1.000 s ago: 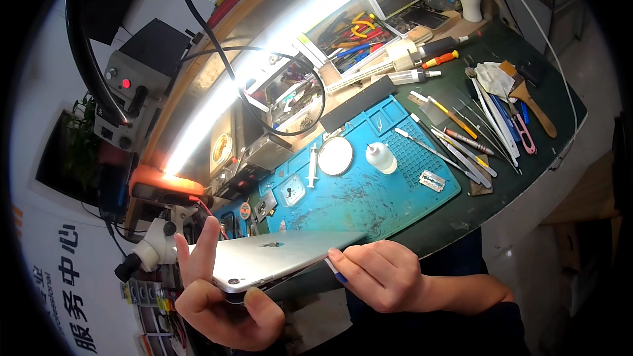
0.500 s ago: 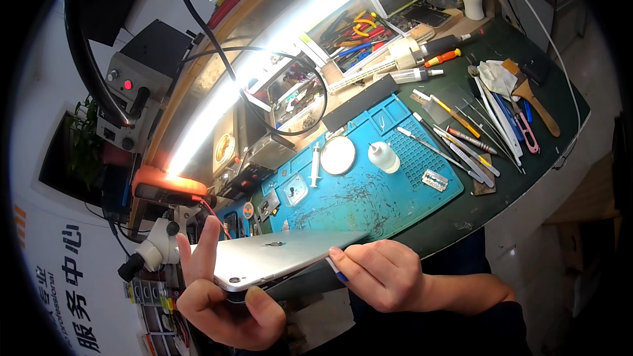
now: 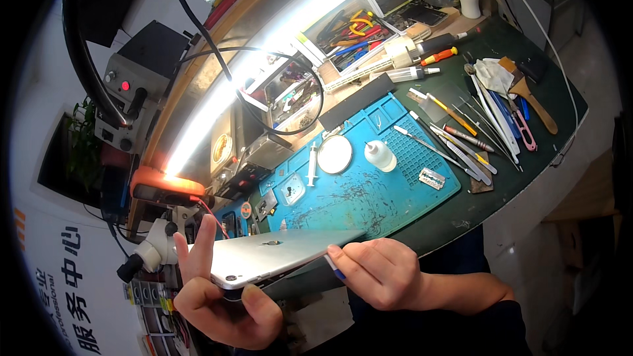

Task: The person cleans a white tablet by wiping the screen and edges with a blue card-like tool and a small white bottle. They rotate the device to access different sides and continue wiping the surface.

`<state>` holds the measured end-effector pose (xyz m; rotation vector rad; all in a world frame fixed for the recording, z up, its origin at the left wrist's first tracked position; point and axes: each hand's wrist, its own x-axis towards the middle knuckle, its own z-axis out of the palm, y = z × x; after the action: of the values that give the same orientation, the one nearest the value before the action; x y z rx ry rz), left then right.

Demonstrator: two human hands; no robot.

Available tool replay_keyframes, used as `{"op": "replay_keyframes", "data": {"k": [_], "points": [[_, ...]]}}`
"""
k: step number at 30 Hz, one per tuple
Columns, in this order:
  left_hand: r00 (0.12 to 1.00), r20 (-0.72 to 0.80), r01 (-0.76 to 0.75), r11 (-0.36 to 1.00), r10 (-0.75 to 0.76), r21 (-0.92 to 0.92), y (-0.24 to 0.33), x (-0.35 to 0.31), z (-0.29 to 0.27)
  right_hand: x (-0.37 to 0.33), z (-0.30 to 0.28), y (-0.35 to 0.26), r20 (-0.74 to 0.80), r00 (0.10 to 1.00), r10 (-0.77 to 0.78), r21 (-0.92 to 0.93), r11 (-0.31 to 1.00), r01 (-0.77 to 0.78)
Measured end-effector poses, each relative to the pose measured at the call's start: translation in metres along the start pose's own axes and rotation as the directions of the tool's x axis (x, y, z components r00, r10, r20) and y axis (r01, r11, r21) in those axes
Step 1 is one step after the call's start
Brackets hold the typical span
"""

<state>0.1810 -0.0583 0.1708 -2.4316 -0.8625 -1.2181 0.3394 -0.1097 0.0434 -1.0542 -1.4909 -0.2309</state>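
A silver tablet point(image 3: 277, 254) is held up, tilted, over the near edge of the bench, its back facing up and a round camera at its near left corner. My left hand point(image 3: 224, 313) is closed on that corner, the thumb below, two fingers raised beside it. A dark gap shows along the tablet's near edge. At the edge toward the right, my right hand point(image 3: 386, 277) pinches a thin tool with a white and blue end point(image 3: 334, 267); its tip is hidden by fingers and tablet.
A blue work mat point(image 3: 343, 201) holds a syringe point(image 3: 312, 163), a round white dish point(image 3: 335, 154), a dropper bottle point(image 3: 380, 156) and a razor blade point(image 3: 432, 178). Tweezers, brushes and knives lie to the right. A lit microscope lamp point(image 3: 168, 188) and black cable point(image 3: 227, 69) stand left.
Both hands and the tablet keep nearly the same pose. The whole scene has shifted slightly left in view.
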Motion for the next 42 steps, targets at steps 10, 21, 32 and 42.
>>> {"op": "replay_keyframes", "data": {"k": [10, 21, 32, 42], "points": [[0.998, 0.059, 0.017, 0.999, -0.019, 0.031, -0.002, 0.0, -0.005, 0.004, 0.0, -0.002, -0.016, 1.0, -0.01, -0.001, 1.0, 0.01], [0.997, 0.071, 0.03, 0.998, -0.034, 0.054, -0.001, -0.002, -0.008, -0.003, 0.003, 0.001, -0.009, 1.0, 0.011, -0.014, 1.0, -0.011], [0.997, 0.07, 0.009, 0.999, -0.012, 0.05, -0.002, 0.002, -0.005, 0.002, 0.009, 0.001, -0.068, 0.998, 0.019, 0.013, 1.0, -0.018], [1.0, 0.013, -0.001, 1.0, 0.0, 0.026, -0.004, 0.001, 0.0, 0.001, 0.014, 0.002, -0.103, 0.995, 0.014, 0.029, 1.0, -0.011]]}}
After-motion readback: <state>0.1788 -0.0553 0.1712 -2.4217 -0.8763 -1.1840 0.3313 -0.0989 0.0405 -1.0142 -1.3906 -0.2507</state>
